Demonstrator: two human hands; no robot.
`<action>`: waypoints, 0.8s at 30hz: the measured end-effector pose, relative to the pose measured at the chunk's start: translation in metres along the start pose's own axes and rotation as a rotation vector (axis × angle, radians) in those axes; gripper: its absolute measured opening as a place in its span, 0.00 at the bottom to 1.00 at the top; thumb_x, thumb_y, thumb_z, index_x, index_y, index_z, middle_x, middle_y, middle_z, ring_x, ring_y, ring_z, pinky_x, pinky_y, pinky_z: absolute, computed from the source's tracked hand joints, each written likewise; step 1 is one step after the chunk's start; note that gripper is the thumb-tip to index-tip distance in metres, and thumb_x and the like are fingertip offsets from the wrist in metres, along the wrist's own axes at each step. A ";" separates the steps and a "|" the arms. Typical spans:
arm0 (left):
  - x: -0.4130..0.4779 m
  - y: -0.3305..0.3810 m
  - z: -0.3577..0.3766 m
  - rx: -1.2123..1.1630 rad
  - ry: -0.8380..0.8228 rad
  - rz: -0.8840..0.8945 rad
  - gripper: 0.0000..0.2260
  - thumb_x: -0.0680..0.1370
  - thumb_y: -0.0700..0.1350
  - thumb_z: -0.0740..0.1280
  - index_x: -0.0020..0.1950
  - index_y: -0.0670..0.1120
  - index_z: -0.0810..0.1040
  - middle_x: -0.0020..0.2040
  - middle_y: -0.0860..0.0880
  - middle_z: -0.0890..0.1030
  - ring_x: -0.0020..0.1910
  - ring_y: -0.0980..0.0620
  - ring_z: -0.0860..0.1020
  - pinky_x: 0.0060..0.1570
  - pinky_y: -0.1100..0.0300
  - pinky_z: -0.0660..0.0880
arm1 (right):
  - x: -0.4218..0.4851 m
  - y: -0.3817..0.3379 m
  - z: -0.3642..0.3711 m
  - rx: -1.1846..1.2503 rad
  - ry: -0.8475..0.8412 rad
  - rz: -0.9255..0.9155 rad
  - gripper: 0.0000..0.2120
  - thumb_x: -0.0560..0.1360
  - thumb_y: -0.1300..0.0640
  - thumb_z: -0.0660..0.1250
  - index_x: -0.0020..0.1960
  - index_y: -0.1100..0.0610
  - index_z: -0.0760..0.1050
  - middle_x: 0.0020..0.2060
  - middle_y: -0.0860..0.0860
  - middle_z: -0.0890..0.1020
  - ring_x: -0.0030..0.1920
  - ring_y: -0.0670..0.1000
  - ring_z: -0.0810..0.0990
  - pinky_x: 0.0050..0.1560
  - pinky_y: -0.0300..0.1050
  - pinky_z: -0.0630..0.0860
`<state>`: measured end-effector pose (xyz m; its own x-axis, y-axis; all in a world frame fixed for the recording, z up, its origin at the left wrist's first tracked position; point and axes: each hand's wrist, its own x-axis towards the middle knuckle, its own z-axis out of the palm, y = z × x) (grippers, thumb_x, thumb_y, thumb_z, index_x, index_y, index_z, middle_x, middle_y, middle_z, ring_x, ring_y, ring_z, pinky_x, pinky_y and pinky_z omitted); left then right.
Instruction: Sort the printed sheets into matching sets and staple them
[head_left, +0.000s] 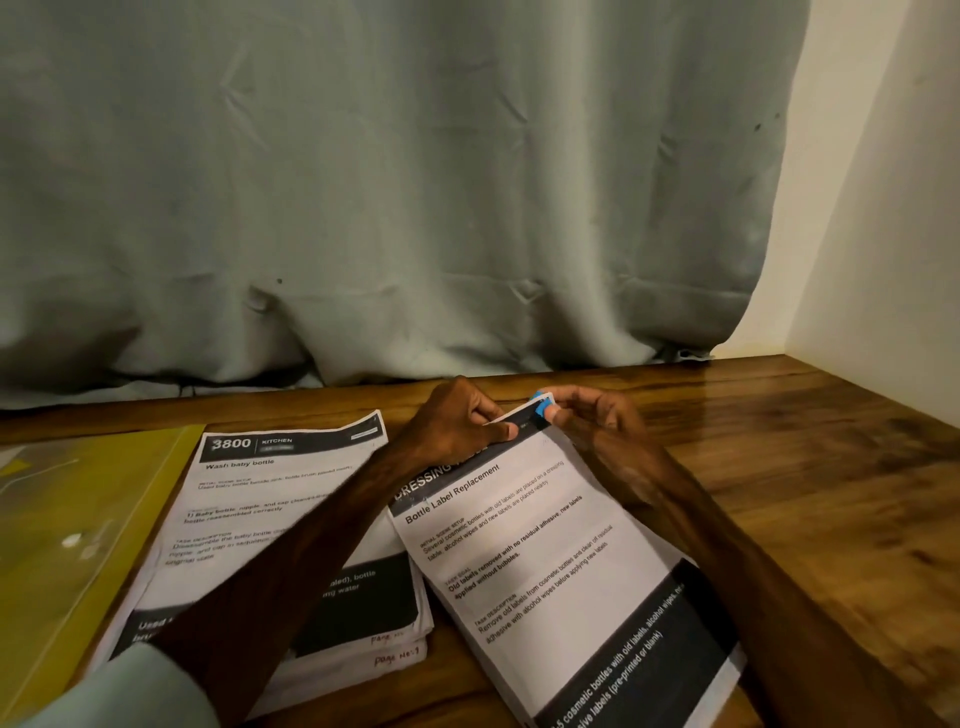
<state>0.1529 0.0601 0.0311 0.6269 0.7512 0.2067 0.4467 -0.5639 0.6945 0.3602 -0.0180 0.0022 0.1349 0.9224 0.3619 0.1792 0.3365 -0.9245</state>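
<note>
A set of printed sheets headed "Bottle Label Replacement" (550, 551) lies tilted on the wooden table. My left hand (457, 421) pinches its far top edge. My right hand (592, 410) pinches a small blue clip-like object (541, 404) at the set's top corner; I cannot tell what the object is. To the left, partly under my left forearm, lies a stack of sheets headed "Wash baby bottle" (260, 493), with more pages fanned out beneath it.
A yellow plastic folder (78, 519) lies at the far left of the wooden table (805, 467). A grey-green curtain (389, 208) hangs behind the table. A white wall (883, 208) closes the right side.
</note>
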 end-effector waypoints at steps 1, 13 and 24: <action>0.000 -0.001 -0.001 -0.008 0.005 -0.006 0.08 0.78 0.49 0.74 0.52 0.46 0.88 0.40 0.49 0.87 0.37 0.52 0.86 0.40 0.59 0.81 | 0.002 -0.001 -0.004 0.074 0.014 0.012 0.15 0.77 0.57 0.71 0.63 0.58 0.80 0.56 0.54 0.86 0.57 0.53 0.84 0.57 0.46 0.82; -0.001 0.005 -0.011 -0.121 -0.042 -0.010 0.11 0.78 0.48 0.74 0.57 0.46 0.84 0.41 0.48 0.88 0.39 0.49 0.87 0.44 0.52 0.84 | 0.018 0.032 -0.056 -0.766 0.219 0.086 0.08 0.76 0.54 0.74 0.49 0.59 0.83 0.44 0.53 0.85 0.46 0.52 0.83 0.44 0.41 0.76; -0.007 0.016 -0.016 -0.150 -0.050 0.058 0.14 0.77 0.47 0.75 0.62 0.51 0.81 0.39 0.53 0.87 0.37 0.50 0.87 0.39 0.57 0.82 | 0.009 0.040 -0.058 -1.078 0.023 0.146 0.08 0.79 0.52 0.70 0.55 0.54 0.83 0.53 0.51 0.86 0.50 0.51 0.82 0.47 0.43 0.73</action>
<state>0.1456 0.0517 0.0522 0.6813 0.6990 0.2173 0.3112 -0.5452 0.7784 0.4246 -0.0076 -0.0248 0.2405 0.9326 0.2693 0.9193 -0.1298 -0.3715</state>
